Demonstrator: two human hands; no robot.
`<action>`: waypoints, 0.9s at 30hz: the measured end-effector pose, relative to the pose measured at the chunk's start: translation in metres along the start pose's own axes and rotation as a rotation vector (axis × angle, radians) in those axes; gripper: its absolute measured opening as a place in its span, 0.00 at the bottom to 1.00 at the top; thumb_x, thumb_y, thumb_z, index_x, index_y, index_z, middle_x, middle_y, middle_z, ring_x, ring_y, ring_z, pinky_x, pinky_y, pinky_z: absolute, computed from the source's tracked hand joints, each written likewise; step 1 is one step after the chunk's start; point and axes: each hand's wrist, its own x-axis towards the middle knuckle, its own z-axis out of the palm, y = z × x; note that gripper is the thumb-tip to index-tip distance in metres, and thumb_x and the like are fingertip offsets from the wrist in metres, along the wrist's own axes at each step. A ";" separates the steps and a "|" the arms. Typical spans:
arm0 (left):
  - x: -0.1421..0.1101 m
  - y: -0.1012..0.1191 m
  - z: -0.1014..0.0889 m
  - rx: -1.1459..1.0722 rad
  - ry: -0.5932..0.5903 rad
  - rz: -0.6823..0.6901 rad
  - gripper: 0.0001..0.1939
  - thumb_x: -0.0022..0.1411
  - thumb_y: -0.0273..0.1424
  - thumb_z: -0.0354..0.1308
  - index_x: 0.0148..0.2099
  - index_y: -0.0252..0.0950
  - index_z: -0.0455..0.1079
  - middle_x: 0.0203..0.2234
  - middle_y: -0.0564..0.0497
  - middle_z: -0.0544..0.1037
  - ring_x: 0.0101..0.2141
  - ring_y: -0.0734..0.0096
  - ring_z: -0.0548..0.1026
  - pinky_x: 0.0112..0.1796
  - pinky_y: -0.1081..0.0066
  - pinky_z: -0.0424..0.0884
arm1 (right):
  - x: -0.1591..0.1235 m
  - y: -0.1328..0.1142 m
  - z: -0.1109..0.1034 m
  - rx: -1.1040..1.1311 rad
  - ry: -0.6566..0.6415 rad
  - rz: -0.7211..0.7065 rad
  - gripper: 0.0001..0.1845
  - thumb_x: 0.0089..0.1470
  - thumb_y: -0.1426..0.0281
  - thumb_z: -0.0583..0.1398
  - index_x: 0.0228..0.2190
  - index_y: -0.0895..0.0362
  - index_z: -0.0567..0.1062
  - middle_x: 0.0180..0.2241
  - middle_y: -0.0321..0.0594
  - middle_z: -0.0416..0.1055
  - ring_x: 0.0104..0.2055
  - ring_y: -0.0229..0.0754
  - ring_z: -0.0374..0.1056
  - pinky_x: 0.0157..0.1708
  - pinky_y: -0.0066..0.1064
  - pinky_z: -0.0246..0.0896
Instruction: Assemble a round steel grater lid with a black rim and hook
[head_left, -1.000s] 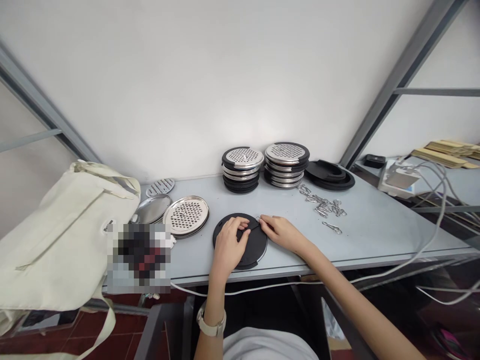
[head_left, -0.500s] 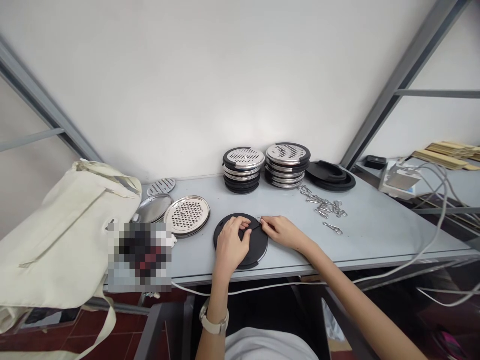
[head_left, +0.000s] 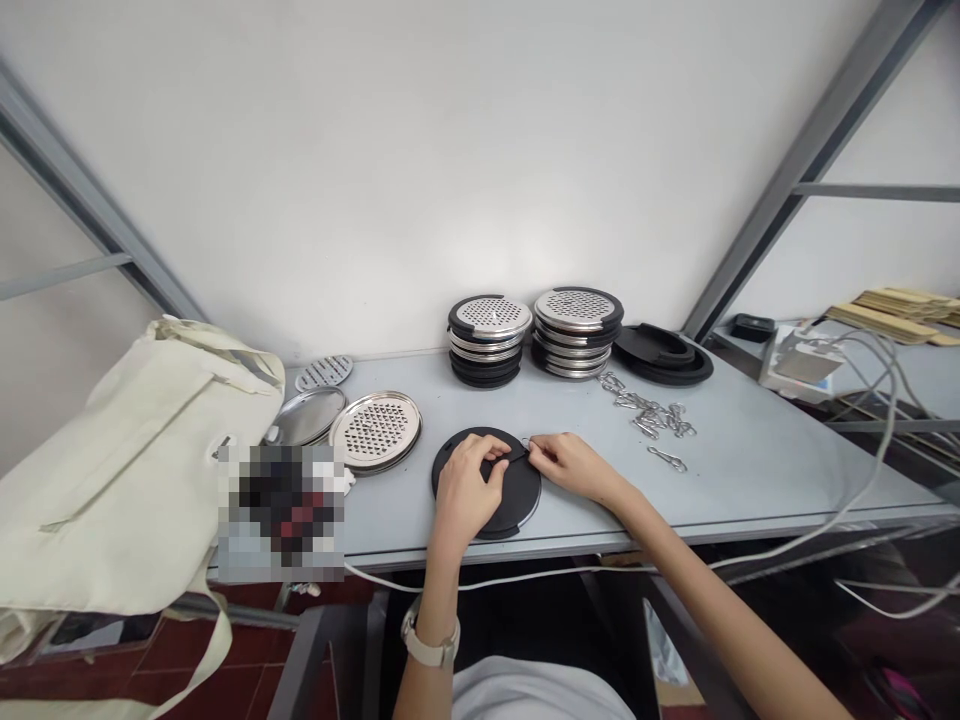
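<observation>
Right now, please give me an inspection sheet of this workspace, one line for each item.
Surface: grey table, flat, against a white wall.
Job's things: black disc at the front edge, a small metal clip at its rim.
Clutter: two stacks of black-rimmed grater discs, loose black rings, a pile of clips, a grater plate, a plain metal plate, a cream bag.
Grippers: left hand rests on the disc; right hand pinches at the clip.
Cables: white cables run off the right side and under the front edge.
Surroundings: grey metal frame, red floor tiles.
</observation>
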 end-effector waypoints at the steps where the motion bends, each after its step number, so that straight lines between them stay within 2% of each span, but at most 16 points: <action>1: 0.000 0.000 -0.001 -0.004 -0.010 0.003 0.10 0.60 0.23 0.54 0.41 0.43 0.70 0.36 0.55 0.73 0.39 0.72 0.72 0.40 0.71 0.67 | 0.000 0.000 0.000 0.001 0.003 0.002 0.15 0.55 0.70 0.50 0.18 0.56 0.59 0.16 0.29 0.54 0.20 0.33 0.48 0.24 0.26 0.42; 7: -0.001 0.000 -0.004 -0.021 -0.029 0.011 0.10 0.61 0.24 0.53 0.42 0.43 0.70 0.37 0.55 0.73 0.40 0.73 0.72 0.39 0.72 0.66 | -0.002 -0.002 -0.001 -0.011 0.028 -0.003 0.14 0.57 0.69 0.49 0.20 0.56 0.60 0.17 0.30 0.58 0.20 0.33 0.51 0.25 0.25 0.44; 16: -0.001 0.001 -0.005 -0.017 -0.034 0.021 0.11 0.62 0.24 0.52 0.43 0.43 0.70 0.38 0.55 0.73 0.40 0.73 0.72 0.40 0.71 0.67 | -0.004 -0.003 0.002 -0.035 0.076 -0.052 0.06 0.57 0.71 0.49 0.28 0.54 0.62 0.20 0.31 0.62 0.21 0.34 0.55 0.25 0.25 0.45; 25: -0.002 0.002 -0.005 -0.015 -0.029 0.018 0.10 0.62 0.24 0.52 0.43 0.42 0.70 0.38 0.54 0.73 0.40 0.71 0.73 0.41 0.70 0.68 | -0.003 -0.004 0.003 -0.084 0.079 -0.038 0.15 0.62 0.67 0.46 0.25 0.54 0.63 0.18 0.32 0.59 0.19 0.35 0.52 0.25 0.27 0.45; 27: -0.002 0.002 -0.005 -0.018 -0.024 0.022 0.10 0.62 0.24 0.52 0.43 0.42 0.70 0.38 0.54 0.73 0.40 0.72 0.72 0.42 0.71 0.68 | -0.003 -0.003 0.003 -0.066 0.081 -0.037 0.15 0.62 0.67 0.46 0.25 0.54 0.63 0.18 0.31 0.59 0.19 0.35 0.52 0.25 0.27 0.45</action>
